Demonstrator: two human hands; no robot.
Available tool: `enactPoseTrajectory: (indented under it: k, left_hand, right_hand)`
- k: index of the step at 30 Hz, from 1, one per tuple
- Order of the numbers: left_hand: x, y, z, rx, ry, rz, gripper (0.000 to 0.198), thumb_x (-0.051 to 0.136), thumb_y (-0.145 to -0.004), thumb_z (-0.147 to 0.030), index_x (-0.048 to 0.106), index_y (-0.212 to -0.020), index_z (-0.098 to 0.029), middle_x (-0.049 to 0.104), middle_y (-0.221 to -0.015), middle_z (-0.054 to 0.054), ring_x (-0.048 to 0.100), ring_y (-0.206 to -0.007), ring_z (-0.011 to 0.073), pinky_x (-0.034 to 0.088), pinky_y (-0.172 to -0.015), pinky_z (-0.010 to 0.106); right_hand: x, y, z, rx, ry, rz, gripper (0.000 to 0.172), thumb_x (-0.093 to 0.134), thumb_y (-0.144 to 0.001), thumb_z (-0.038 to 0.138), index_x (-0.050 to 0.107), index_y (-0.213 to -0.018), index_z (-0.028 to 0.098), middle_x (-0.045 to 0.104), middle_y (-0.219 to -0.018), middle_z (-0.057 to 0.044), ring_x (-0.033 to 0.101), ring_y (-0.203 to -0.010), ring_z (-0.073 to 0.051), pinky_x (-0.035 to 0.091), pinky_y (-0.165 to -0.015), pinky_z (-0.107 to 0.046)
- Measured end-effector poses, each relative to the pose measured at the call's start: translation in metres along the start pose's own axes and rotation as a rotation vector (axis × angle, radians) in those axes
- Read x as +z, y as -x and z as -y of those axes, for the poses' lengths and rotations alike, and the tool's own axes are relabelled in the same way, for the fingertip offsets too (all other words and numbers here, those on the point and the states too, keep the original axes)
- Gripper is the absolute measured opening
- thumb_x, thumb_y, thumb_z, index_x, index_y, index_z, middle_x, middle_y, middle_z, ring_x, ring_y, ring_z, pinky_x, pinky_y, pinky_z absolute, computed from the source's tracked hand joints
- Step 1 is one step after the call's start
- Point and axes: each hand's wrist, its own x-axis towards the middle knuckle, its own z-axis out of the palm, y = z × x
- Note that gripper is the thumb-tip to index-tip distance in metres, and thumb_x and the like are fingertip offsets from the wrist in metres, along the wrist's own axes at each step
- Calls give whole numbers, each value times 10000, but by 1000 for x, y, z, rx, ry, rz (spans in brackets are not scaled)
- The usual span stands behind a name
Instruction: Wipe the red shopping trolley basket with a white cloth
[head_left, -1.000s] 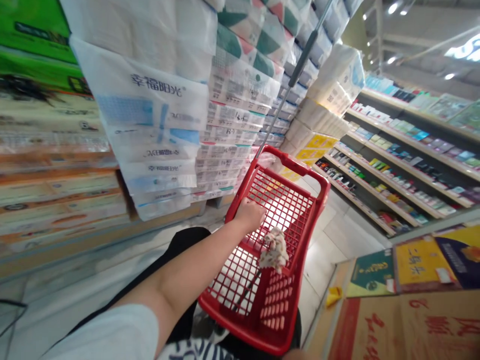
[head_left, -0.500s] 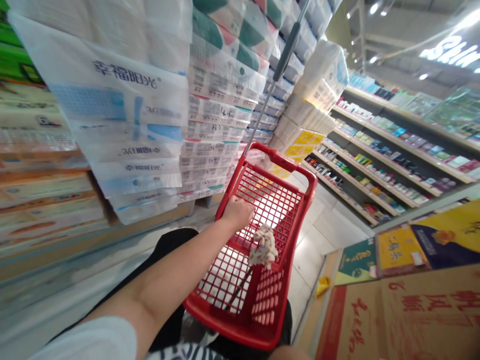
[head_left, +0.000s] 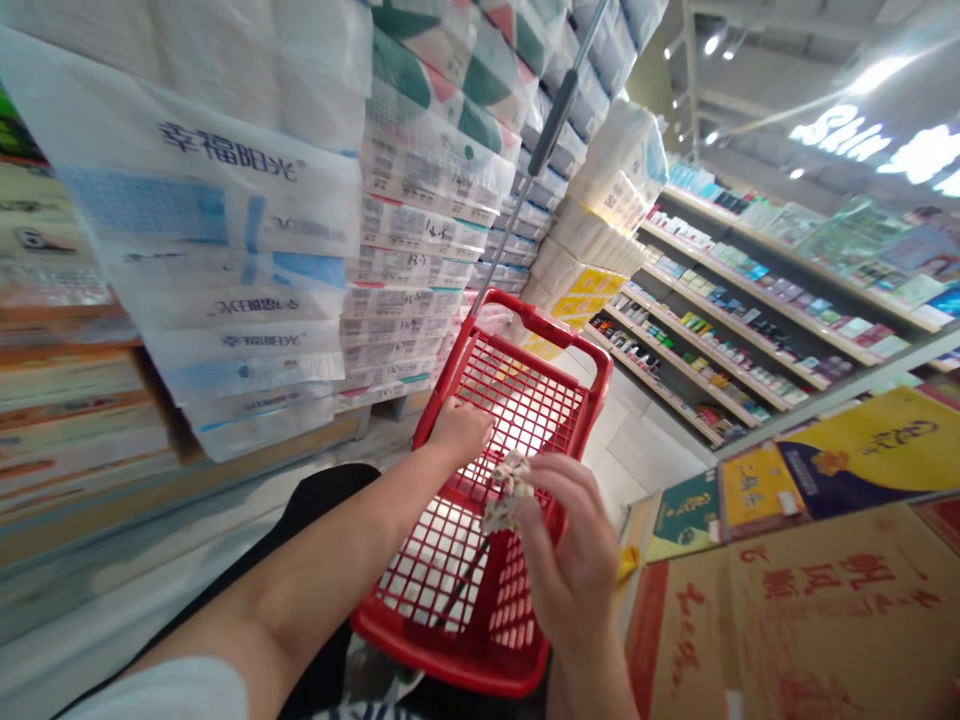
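My left hand (head_left: 459,432) is closed in a fist over the left part of a red plastic basket (head_left: 491,665). What its curled fingers hold, if anything, is hidden. From the right my right hand (head_left: 570,525) reaches over the basket, thumb and fingers apart and curved. Its fingertips overlap the right edge of a crumpled, floral-patterned cloth (head_left: 504,500); I cannot tell whether they touch it. The cloth is in the middle of the basket, above the grid. A thin dark rod (head_left: 466,582) runs from it toward the lower left. The basket's red carry handle (head_left: 536,322) is at the far end.
Stacked packs of paper (head_left: 247,220) rise on the left. A metal pole with a grey grip (head_left: 553,122) slants upward from the basket. Store shelves (head_left: 742,310) stand to the right, brown cartons (head_left: 847,600) at the near right, and pale floor tiles (head_left: 637,450) lie between.
My right hand has come into view from below and reached the cloth's right edge. The left hand keeps its closed place over the basket. The whole view has shifted a little.
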Motion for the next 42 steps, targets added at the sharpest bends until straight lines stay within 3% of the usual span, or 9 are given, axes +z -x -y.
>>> enactPoseTrajectory:
  k: [4,8,12,17,21,26,33,38,42]
  left_hand:
    - [1,1,2,-5,34,-18,224,464,-889,-291,675,-877,-220,728,-909,70,616,-903,224,307,-848,407]
    - [3,0,4,14,2,-40,264,427,-908,-298,684,-934,-241,730,-890,60,621,-882,220,302,-845,403]
    - [4,-1,5,37,-32,-34,301,398,-921,-322,689,-960,-250,729,-898,57,621,-884,227,305,-836,406]
    - [4,-3,2,65,-103,-28,328,404,-917,-353,665,-1078,-237,713,-977,71,592,-934,249,313,-831,414]
    - [6,-5,1,78,-141,-21,352,377,-928,-376,671,-1058,-232,703,-996,70,580,-948,261,314,-830,426]
    - [10,-8,4,80,-152,-3,369,337,-941,-356,684,-991,-240,708,-978,59,587,-939,246,317,-842,424]
    - [10,-14,3,70,-155,18,350,349,-932,-337,678,-1009,-247,718,-1008,51,600,-948,235,332,-850,419]
    - [10,-15,2,77,-153,18,347,357,-928,-333,675,-1039,-250,719,-1032,57,602,-958,238,346,-844,420]
    - [9,-14,0,80,-173,10,338,362,-925,-320,672,-1046,-257,719,-1042,56,606,-967,233,351,-856,418]
  right_hand:
    - [38,8,-38,220,242,287,604,680,-788,238,491,-1362,256,358,-1478,-133,341,-1333,-378,384,-1022,-599]
    - [57,23,-77,225,136,423,432,565,-802,68,646,-1187,246,456,-1426,-70,401,-1306,-292,407,-1053,-476]
    - [57,5,-108,344,47,250,334,534,-768,9,733,-939,216,626,-1169,-72,585,-1052,-219,500,-925,-382]
    - [61,-36,-137,448,216,-60,301,500,-817,56,705,-979,206,574,-1233,-89,549,-1100,-226,480,-933,-379]
    - [78,-38,-147,494,384,-50,318,530,-833,111,660,-1111,194,448,-1407,-113,410,-1283,-285,390,-1046,-438]
    - [91,-25,-147,496,409,-85,336,474,-894,155,625,-1191,195,408,-1455,-97,338,-1345,-251,350,-1087,-417]
    - [83,-30,-147,535,381,-93,297,538,-852,130,679,-1102,204,490,-1376,-103,430,-1223,-262,416,-1005,-405]
    - [79,-32,-141,524,207,-104,223,590,-811,109,704,-967,221,611,-1152,-59,528,-1046,-214,466,-912,-344]
    - [81,-30,-137,529,148,-150,253,550,-834,109,687,-1009,230,617,-1074,-53,543,-1002,-195,469,-894,-333]
